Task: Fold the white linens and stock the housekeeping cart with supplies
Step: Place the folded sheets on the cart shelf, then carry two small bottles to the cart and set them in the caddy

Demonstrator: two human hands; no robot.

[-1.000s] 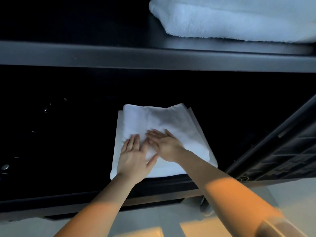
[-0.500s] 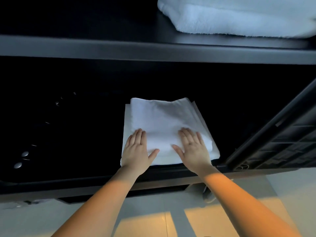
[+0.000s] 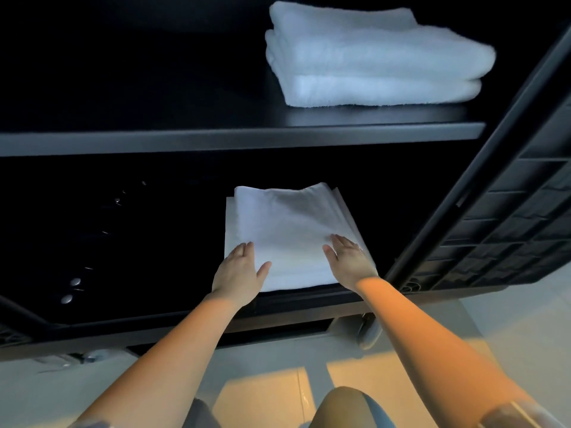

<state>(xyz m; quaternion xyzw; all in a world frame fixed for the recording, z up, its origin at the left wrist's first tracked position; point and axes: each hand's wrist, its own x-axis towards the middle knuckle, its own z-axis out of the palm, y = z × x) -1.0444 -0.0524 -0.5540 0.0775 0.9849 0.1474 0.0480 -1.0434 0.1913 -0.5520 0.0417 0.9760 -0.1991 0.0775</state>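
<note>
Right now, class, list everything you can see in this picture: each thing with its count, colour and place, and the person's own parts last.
folded linens: one stack, white, lower shelf, near its front edge
folded towels: one thick pile, white, upper shelf, right side
cart door: one, black, ribbed, open at right
rivets: several, silver, left inner wall
caster: one, grey, under the cart's front edge
floor: pale tiles, below
left hand: flat on the stack's near left corner, fingers extended
right hand: flat on the stack's near right side
</note>
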